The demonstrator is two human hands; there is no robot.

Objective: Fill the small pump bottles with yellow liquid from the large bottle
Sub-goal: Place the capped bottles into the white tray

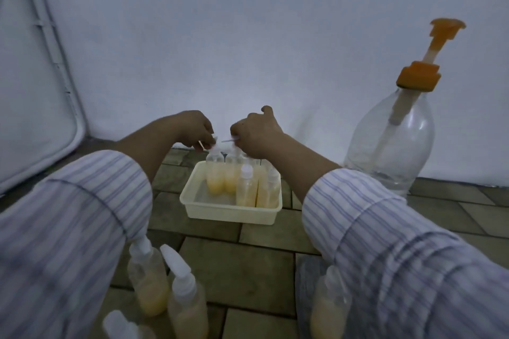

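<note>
On the brown tiled floor (256,261), close to a pale wall, a shallow cream plastic tray (220,210) holds several small clear plastic bottles (246,187) standing upright, each partly filled with yellow liquid. Above the far side of the tray, the left hand (192,129) has its fingers curled down onto the top of the rear-left bottle (214,170), pinching at its neck; a thin pale stick shows at its fingertips. The right hand (256,132) is curled just beside it, pinching a small whitish piece over the neighbouring bottle; exactly what that piece is cannot be told. Both forearms wear rolled-up striped shirt sleeves (385,242).

To the right, against the wall and well apart from the tray, stands the large clear plastic bottle (391,146) with an orange pump head (421,69); it looks nearly drained, with only a little liquid at its base.

Near the lower edge, more small capped bottles with yellow liquid (187,303) stand on the floor between the arms, blurred.
</note>
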